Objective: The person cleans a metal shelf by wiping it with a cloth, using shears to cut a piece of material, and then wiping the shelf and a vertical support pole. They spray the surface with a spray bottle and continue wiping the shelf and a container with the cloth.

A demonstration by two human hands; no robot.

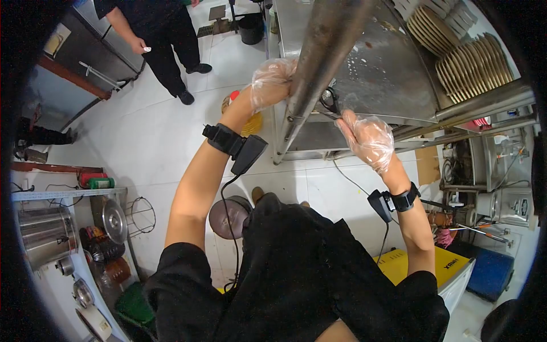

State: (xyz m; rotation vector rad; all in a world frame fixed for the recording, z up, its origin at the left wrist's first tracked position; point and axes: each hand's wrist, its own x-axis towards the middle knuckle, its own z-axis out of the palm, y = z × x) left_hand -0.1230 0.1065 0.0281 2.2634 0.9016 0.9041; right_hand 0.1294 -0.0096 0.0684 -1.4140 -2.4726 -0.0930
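Across the upper right, my remote view shows a steel rack [373,85], a slanting metal post [325,54] and rows of plates [473,67]. The gloved left hand [273,82] lies partly behind the post, which hides its fingertips; I cannot tell whether they grasp. The gloved right hand [369,138], fingers bent, meets black-handled scissors [330,102] beside the post; I cannot tell how firmly.
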